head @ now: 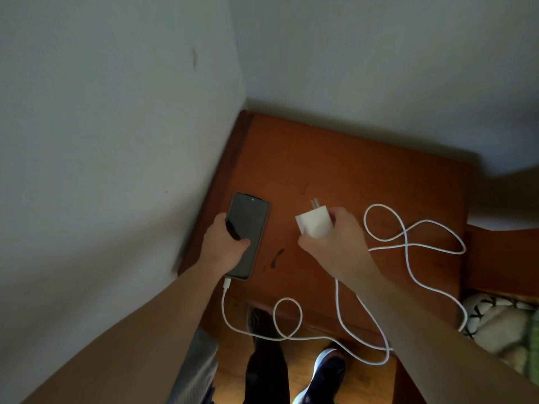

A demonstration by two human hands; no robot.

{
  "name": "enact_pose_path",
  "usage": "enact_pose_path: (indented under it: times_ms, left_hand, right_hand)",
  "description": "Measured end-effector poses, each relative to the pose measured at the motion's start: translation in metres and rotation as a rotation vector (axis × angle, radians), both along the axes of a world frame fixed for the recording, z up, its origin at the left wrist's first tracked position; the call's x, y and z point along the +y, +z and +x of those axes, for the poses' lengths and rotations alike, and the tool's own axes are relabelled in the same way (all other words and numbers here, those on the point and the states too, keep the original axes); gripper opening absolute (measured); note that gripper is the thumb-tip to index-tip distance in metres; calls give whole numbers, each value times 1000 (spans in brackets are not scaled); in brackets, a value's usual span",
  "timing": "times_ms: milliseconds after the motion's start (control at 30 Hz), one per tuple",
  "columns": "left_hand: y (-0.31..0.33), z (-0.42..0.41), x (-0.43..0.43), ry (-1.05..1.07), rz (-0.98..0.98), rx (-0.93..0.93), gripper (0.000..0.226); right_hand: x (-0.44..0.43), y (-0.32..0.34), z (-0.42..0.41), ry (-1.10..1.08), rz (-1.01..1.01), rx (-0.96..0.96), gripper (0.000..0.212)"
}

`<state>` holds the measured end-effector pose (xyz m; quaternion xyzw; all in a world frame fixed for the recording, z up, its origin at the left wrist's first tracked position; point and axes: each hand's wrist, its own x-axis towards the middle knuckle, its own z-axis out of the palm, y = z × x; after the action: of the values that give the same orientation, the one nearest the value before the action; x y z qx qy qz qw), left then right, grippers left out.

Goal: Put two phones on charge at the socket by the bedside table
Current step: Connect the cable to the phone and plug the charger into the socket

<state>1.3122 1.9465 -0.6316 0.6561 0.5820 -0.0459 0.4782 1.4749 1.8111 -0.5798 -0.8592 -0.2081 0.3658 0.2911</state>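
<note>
A black phone (248, 228) lies screen up at the left edge of the brown bedside table (335, 158). My left hand (223, 243) grips its lower half. A white cable (414, 246) is plugged into the phone's bottom end, hangs off the table's front, loops back up and runs in coils across the table's right side. My right hand (335, 237) holds a white charger plug (314, 221) just above the table's middle, its two metal prongs pointing away from me. I see only one phone and no socket.
Pale walls meet in a corner behind and left of the table. A wooden bed frame (501, 258) and patterned bedding (501, 325) lie to the right. Below the table's front edge are wooden floor and my shoes (323, 371).
</note>
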Motion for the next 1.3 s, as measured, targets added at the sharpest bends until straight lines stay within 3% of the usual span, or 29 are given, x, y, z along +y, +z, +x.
enact_pose_path:
  times_ms: [100,233,433,600,700,767,833,900,1000,1100,1300]
  left_hand:
    - [-2,4,0,-40,21,56,79]
    - [-4,9,-4,-131,122,190,79]
    - [-4,8,-11,-190,165,238,84]
    - [7,12,-17,-236,231,310,92]
    - [32,33,-22,-266,363,142,80]
    - [66,62,-22,-220,358,-145,57]
    - [110,97,-22,-45,163,-465,31]
    - [150,127,-19,44,-31,-646,21]
    - [191,162,-10,36,-169,-752,13]
    - [218,187,4,41,-212,-774,8]
    - [218,210,28,25,-326,-650,32]
  right_hand:
    - [10,2,-5,-8,12,10,70]
    - [13,5,-6,-36,66,112,58]
    - [17,14,-4,-208,209,349,60]
    - [20,35,1,-219,260,415,57]
    - [22,51,10,-285,343,445,54]
    - [26,68,20,-335,427,441,39]
    - [36,90,38,-415,538,477,19]
    - [46,116,57,-489,605,524,22]
    - [58,149,82,-470,676,464,21]
    - [71,175,98,-535,716,551,23]
    - [91,182,128,-492,626,690,33]
